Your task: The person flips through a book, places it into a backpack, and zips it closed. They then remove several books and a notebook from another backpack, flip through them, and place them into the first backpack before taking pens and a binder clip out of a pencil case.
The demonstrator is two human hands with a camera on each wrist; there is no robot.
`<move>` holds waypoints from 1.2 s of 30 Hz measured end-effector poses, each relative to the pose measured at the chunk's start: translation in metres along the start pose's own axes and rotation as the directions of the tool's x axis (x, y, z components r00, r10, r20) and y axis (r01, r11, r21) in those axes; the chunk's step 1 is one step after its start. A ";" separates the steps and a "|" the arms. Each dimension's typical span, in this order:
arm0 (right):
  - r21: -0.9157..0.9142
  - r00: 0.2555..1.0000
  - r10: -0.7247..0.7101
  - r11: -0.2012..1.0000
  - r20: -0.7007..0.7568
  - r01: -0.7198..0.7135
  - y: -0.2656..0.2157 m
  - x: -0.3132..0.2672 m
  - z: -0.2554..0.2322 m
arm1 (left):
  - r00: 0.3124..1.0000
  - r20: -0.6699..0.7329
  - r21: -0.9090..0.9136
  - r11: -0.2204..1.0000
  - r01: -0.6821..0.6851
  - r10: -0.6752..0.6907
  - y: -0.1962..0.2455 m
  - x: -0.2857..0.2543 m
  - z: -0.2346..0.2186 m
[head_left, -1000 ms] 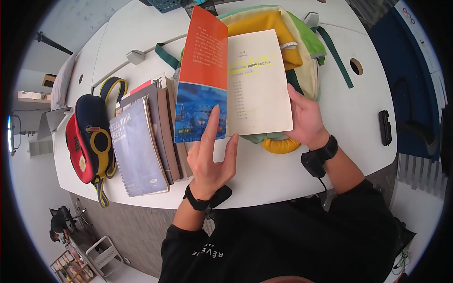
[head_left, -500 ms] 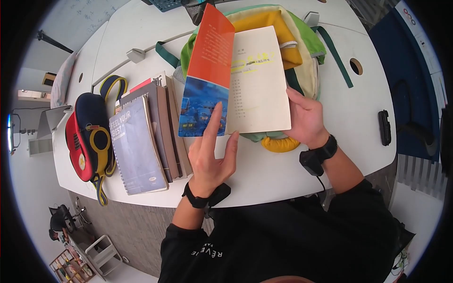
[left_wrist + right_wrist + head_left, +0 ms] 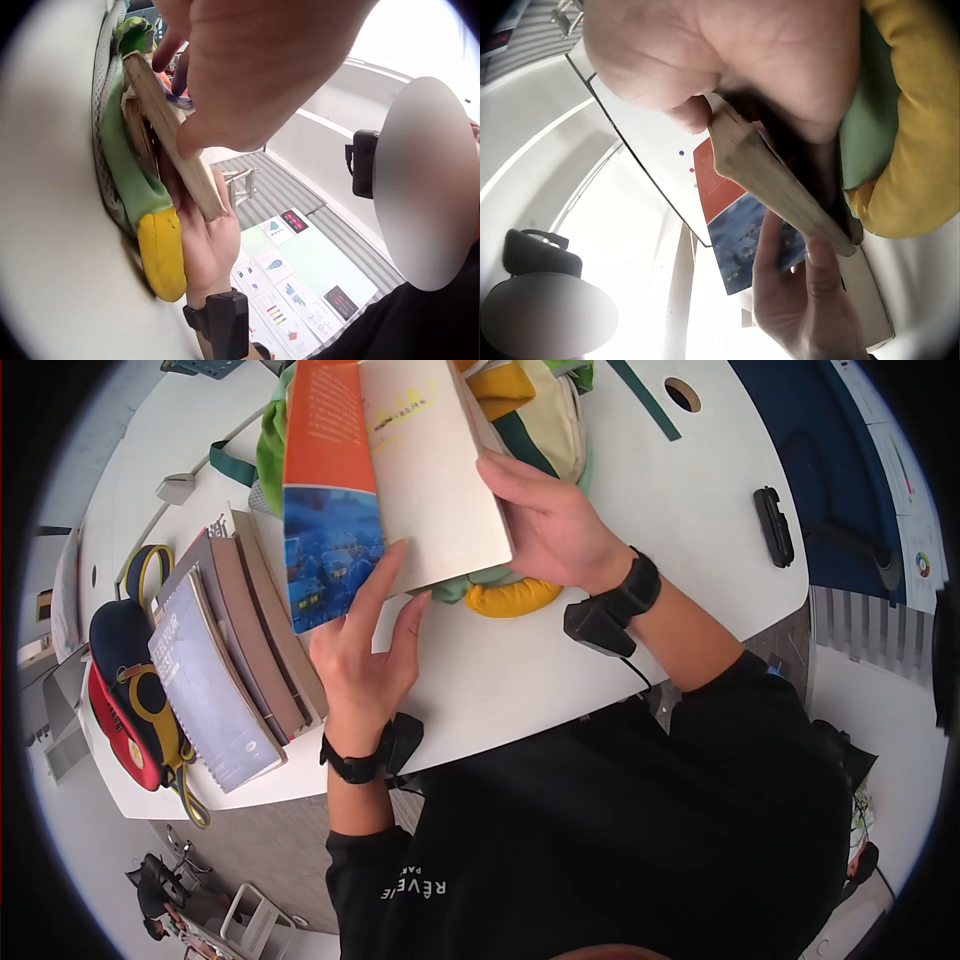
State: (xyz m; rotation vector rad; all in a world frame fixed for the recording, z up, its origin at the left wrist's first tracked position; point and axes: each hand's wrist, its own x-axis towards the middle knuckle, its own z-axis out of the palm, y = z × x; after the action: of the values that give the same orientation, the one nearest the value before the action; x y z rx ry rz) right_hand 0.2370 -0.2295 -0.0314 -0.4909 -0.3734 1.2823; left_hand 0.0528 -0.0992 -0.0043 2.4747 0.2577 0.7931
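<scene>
An open book [image 3: 430, 490] with an orange-and-blue cover flap [image 3: 335, 545] spread to its left is held above a backpack. My right hand [image 3: 560, 520] grips its right edge, thumb on the page and the other fingers underneath. At the lower edge, my left hand [image 3: 365, 660] has its index finger against the flap and its thumb by the bottom edge; its other fingers are mostly behind the flap. In the left wrist view, the book's page edges [image 3: 176, 127] lie between both hands. The right wrist view shows the left thumb touching the page block [image 3: 772, 180].
Beneath and behind the book lies the green, cream and yellow backpack [image 3: 555, 420]. Several books and a spiral notebook [image 3: 215, 680] are stacked at the left, beside a red-and-navy pouch [image 3: 135, 690]. A black case [image 3: 773, 527] lies at the right of the white table [image 3: 500, 690].
The head view has shifted, so table objects appear farther left. The book is tilted more, with its right-hand pages raised and bowed. Both hands keep their places on it.
</scene>
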 end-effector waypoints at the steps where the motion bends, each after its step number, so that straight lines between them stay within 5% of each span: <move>1: -0.029 1.000 0.006 1.000 0.023 -0.005 -0.002 0.001 0.002 | 0.999 -0.014 0.000 0.999 -0.043 0.043 0.000 0.002 0.001; 11: -0.230 0.997 0.031 0.973 0.067 -0.015 0.000 -0.001 0.019 | 0.994 -0.107 -0.002 1.000 0.018 -0.018 0.003 0.001 -0.003; 21: -0.180 0.999 0.051 0.982 -0.013 -0.052 0.009 -0.006 0.006 | 0.975 -0.176 0.042 0.988 0.147 -0.137 -0.015 -0.020 -0.009; 24: -0.225 1.000 0.020 0.974 0.000 -0.019 0.007 -0.002 0.008 | 0.955 -0.256 -0.101 0.987 0.125 -0.147 -0.018 -0.010 -0.005; 26: -0.222 1.000 0.005 0.975 0.021 0.000 0.004 -0.001 0.007 | 0.921 -0.297 -0.352 0.925 0.140 -0.253 -0.025 -0.012 -0.003; 31: -0.189 1.000 0.020 0.982 -0.008 -0.021 0.003 0.001 0.008 | 0.846 -0.381 -0.419 0.886 0.200 -0.371 -0.021 -0.013 -0.005; 36: -0.120 1.000 0.024 0.992 -0.009 -0.025 0.001 0.003 0.015 | 0.768 -0.321 -0.686 0.695 0.216 -0.555 -0.017 -0.008 -0.007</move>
State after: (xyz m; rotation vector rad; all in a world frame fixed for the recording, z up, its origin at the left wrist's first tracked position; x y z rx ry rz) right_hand 0.2292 -0.2248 -0.0198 -0.6038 -0.4416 1.2865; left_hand 0.0412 -0.0845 -0.0123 1.4687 0.6049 1.1092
